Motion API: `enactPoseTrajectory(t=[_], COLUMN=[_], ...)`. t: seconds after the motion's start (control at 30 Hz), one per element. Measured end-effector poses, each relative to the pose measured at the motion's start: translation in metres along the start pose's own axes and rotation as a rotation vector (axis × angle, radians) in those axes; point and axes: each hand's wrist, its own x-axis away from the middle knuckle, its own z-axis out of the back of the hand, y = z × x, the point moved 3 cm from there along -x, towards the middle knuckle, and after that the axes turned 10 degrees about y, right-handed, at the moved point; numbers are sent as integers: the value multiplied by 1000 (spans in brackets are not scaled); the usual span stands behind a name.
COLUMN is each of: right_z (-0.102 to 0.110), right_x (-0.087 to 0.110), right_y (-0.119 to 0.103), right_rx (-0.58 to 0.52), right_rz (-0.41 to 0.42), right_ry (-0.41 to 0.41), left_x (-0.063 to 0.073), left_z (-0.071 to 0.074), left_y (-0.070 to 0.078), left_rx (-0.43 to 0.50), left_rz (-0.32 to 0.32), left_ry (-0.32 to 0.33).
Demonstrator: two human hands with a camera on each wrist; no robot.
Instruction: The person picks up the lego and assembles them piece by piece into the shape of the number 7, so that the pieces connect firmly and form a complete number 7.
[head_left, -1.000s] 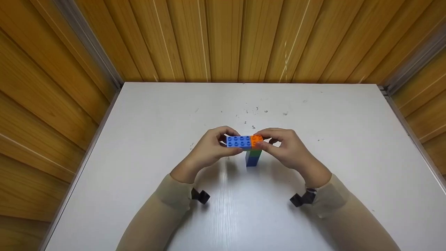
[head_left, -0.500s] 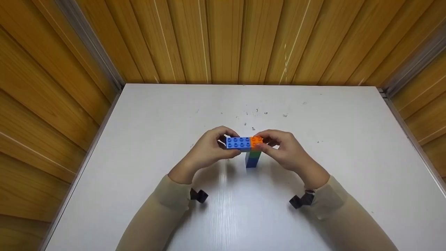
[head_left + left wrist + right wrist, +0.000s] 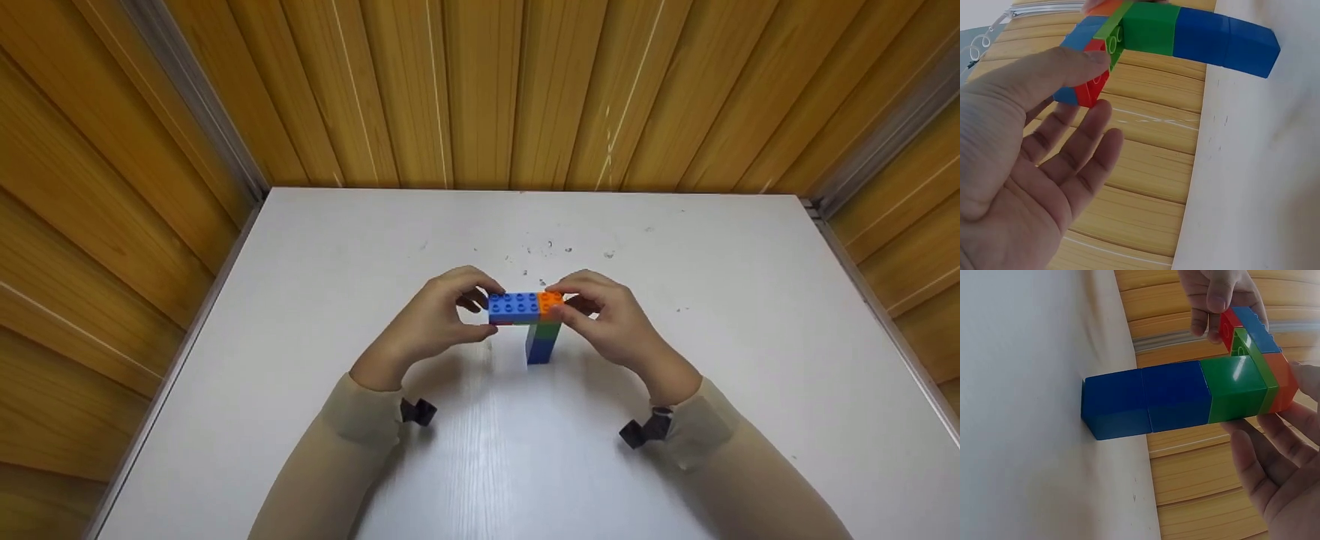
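A toy brick tower stands upright on the white table. Two dark blue bricks [image 3: 1176, 396] form its base, with a green brick [image 3: 1235, 388] above. A light green piece [image 3: 1261, 371] caps these and juts out to the left. On top lie a blue brick [image 3: 514, 307] and, at its right, an orange brick [image 3: 551, 302]; a red brick [image 3: 1092, 90] sits under the blue one's outer end. My left hand [image 3: 431, 319] pinches that outer end, thumb on the red brick. My right hand [image 3: 619, 322] pinches the orange brick between thumb and fingers.
The white table [image 3: 337, 255] has small dark marks behind the tower. Wood-pattern panels [image 3: 480, 90] rise at its back and sides. Each sleeve cuff carries a small black device [image 3: 420, 412] on the inner side.
My left hand has slid left along the blue brick to its outer end, baring the red brick below. My right hand keeps its hold on the orange brick. The view has tilted slightly.
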Motion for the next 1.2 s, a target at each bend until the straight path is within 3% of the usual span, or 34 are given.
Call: enactPoseTrajectory(t=[0.23, 0.5, 0.8, 1.0, 1.2], right_z=[-10, -10, -11, -18, -14], right_x=[0, -4, -11, -23, -34], right_y=[11, 30, 41, 45, 47], right_rx=[-77, -145, -184, -112, -81], right_rz=[36, 43, -109, -210, -268], right_ry=[64, 2, 81, 22, 2], left_x=[3, -2, -17, -27, -42], left_z=[3, 2, -6, -8, -8], left_y=[-8, -14, -27, -45, -53], left_rx=[-40, -37, 32, 72, 105], left_rz=[4, 46, 114, 182, 237], left_ry=[91, 170, 235, 258, 251])
